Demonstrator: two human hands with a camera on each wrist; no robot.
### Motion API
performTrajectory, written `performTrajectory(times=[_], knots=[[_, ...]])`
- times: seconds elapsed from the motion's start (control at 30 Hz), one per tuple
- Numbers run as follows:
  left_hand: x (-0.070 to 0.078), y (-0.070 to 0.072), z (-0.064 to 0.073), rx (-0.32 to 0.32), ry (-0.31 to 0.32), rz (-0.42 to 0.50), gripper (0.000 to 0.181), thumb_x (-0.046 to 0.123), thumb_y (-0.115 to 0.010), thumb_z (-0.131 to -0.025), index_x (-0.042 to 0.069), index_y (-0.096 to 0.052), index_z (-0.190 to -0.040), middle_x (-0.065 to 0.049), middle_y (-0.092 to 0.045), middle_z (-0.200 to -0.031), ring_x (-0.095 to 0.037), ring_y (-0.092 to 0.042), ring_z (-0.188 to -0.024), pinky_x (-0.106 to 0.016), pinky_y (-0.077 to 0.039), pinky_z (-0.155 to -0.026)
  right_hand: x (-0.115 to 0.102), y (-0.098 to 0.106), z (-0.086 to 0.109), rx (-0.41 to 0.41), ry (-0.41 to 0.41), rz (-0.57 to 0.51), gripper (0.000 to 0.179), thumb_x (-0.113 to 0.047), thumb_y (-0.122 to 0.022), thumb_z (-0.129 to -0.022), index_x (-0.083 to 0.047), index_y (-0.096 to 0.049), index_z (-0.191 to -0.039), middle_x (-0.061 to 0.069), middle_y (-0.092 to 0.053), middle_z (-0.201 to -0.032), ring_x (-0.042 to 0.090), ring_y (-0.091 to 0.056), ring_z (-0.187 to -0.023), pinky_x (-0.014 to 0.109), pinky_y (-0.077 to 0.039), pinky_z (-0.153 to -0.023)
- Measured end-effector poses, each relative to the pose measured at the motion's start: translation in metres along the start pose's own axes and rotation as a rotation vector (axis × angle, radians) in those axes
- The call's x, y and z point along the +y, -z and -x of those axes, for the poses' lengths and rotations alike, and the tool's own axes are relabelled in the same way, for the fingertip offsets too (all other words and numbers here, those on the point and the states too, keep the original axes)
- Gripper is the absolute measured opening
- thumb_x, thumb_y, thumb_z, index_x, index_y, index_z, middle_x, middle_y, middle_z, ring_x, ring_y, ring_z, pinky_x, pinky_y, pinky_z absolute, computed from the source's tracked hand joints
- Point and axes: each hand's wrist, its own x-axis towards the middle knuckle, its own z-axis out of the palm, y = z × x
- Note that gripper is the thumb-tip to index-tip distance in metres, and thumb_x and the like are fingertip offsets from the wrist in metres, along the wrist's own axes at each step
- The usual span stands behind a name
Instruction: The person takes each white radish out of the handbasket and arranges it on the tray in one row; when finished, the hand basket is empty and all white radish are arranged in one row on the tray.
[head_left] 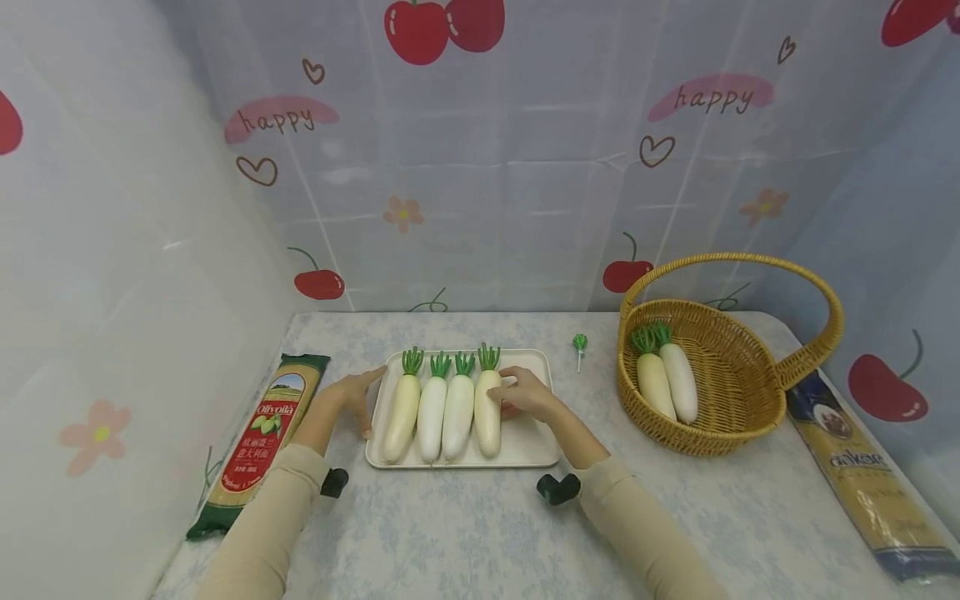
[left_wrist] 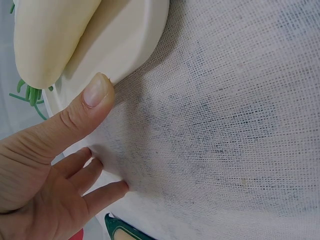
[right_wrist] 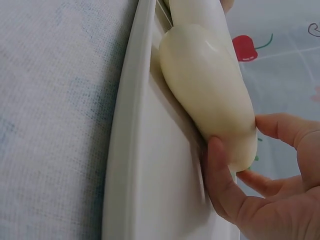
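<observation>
Several white radishes (head_left: 432,417) with green stem tufts lie side by side on a white rectangular tray (head_left: 536,450). The rightmost radish (right_wrist: 210,75) is between the thumb and fingers of my right hand (head_left: 528,393), which grips it near its leafy end. That radish's other end rests over or against the tray, close to its neighbour. At the tray's left edge, my left hand (left_wrist: 55,165) is spread and holds nothing. Its thumb is at the tray's rim, while the other fingers reach down to the tablecloth.
A wicker basket (head_left: 701,442) with a tall handle stands on the right, two radishes (head_left: 667,379) inside. Behind the tray's right side lies a small green lollipop (head_left: 580,346). Pasta packets lie at the left (head_left: 258,442) and at the right (head_left: 862,483). A printed curtain (head_left: 480,167) hangs behind.
</observation>
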Motion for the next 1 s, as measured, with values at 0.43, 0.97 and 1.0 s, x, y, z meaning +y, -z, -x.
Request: performTrajectory(times=[0.43, 0.97, 1.0], knots=[[0.002, 0.0, 0.001, 0.0, 0.013, 0.007, 0.122, 0.007, -0.09, -0.057, 0.01, -0.014, -0.152, -0.031, -0.026, -0.147, -0.049, -0.034, -0.128, -0.051, -0.046, -0.09, 0.002, 0.007, 0.008, 0.058, -0.011, 0.03, 0.063, -0.022, -0.063, -0.09, 0.003, -0.036, -0.141, 0.028, -0.053, -0.126, 0.027, -0.066, -0.089, 0.036, -0.055, -0.074], [0.003, 0.001, 0.004, 0.002, 0.005, 0.001, 0.12, 0.005, -0.089, -0.058, 0.01, -0.014, -0.152, -0.031, -0.026, -0.147, -0.046, -0.039, -0.126, -0.044, -0.049, -0.081, 0.003, 0.086, 0.067, -0.014, 0.276, 0.114, 0.063, -0.02, -0.059, -0.092, 0.008, -0.032, -0.141, 0.029, -0.056, -0.114, 0.045, -0.058, -0.101, 0.043, -0.054, -0.079], [0.003, 0.0, 0.003, 0.003, 0.004, 0.005, 0.121, 0.004, -0.089, -0.058, 0.011, -0.014, -0.152, -0.03, -0.026, -0.147, -0.044, -0.042, -0.124, -0.042, -0.049, -0.078, 0.002, 0.093, 0.073, -0.024, 0.305, 0.122, 0.061, -0.018, -0.058, -0.093, 0.009, -0.032, -0.141, 0.029, -0.057, -0.113, 0.044, -0.059, -0.1, 0.042, -0.055, -0.079]])
